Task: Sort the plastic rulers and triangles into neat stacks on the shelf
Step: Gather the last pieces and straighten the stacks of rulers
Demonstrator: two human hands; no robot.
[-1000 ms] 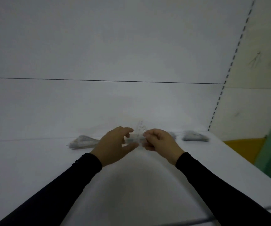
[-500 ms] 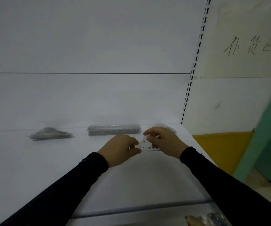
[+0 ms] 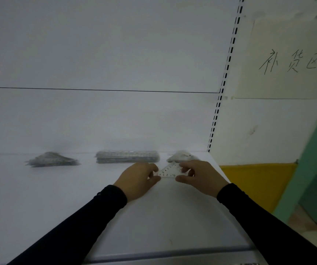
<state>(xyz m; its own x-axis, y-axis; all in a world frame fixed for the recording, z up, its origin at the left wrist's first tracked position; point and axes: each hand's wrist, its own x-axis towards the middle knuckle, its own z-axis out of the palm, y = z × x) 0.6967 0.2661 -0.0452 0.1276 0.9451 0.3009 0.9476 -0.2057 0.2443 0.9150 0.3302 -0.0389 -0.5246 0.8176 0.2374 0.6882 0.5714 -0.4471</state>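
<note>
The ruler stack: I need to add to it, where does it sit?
In the head view, the ruler stack lies at the shelf's back, between the two triangle stacks, beyond the left hand.

3 stacks (image 3: 128,156) along shelf (image 3: 39,197) rear; triangle (image 3: 166,171) before rightmost.

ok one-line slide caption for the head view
Both hands, left and right, hold a clear triangle over the shelf, near three stacks.
</note>
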